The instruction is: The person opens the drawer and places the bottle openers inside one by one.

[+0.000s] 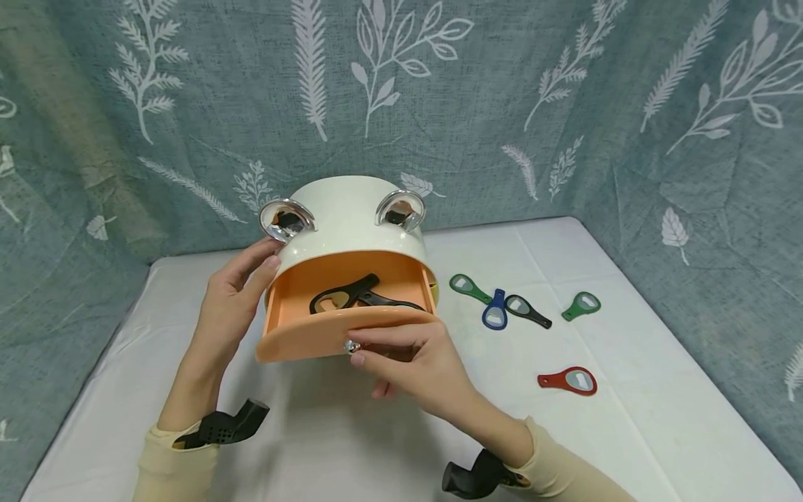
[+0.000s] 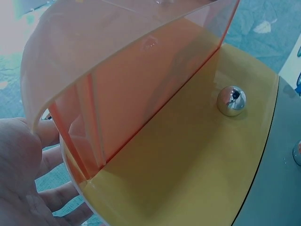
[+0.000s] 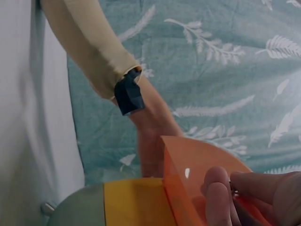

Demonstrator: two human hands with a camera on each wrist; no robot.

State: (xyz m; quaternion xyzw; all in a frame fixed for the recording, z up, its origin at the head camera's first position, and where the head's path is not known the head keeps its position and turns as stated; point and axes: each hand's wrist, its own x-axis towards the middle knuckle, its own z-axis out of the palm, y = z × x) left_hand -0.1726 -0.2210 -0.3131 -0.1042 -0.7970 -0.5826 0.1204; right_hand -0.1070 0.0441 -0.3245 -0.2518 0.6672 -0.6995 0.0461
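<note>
A white rounded cabinet [image 1: 351, 223] with two shiny silver eye-like domes stands on the table. Its orange drawer [image 1: 314, 341] is pulled out at the front, and black bottle openers [image 1: 341, 295] lie inside. My right hand [image 1: 417, 366] pinches the small silver knob [image 1: 351, 346] on the drawer front between thumb and fingers. Against the cabinet's left side, under one dome, rests my left hand [image 1: 235, 296]; the left wrist view shows its fingers extended along the edge. A yellow lower section [image 2: 188, 155] with another silver knob [image 2: 231, 100] appears below the drawer.
Right of the cabinet, a green bottle opener [image 1: 469, 287], a blue one [image 1: 495, 312] and a black one [image 1: 528, 311] lie close together. Farther right are another green opener [image 1: 582, 305] and a red one [image 1: 569, 381]. Patterned curtains [image 1: 477, 104] surround the white-covered table [image 1: 640, 418].
</note>
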